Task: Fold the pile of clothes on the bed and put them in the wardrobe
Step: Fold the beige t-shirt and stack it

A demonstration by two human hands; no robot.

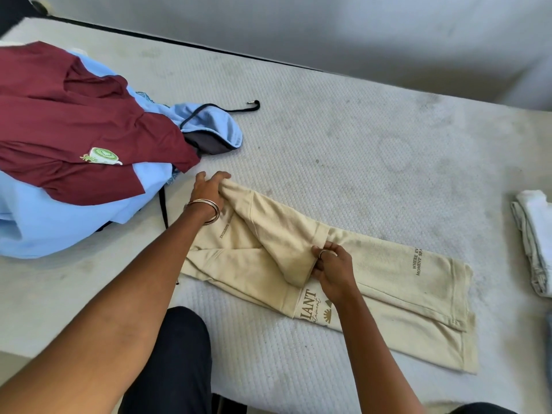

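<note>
- A cream sweatshirt [373, 282] lay flat on the bare white mattress [328, 130] of the bed, near its front edge, with brown lettering showing on the cloth.
- The left hand [209, 189] gripped the far left corner of the sweatshirt, its fingers curled over a bunched fold; two bangles [206, 209] sat on that wrist.
- The right hand [331, 264] pinched the cuff end of a sleeve folded across the body of the sweatshirt; a ring showed on one finger.
- To the left, a pile held a maroon shirt [74, 130] on top of a light blue hoodie [59, 222], whose black drawstring [239, 107] trailed onto the mattress.
- At the right edge lay a folded white cloth [534, 234], well apart from the sweatshirt.
- A dark trouser leg [179, 354] showed between the arms.
</note>
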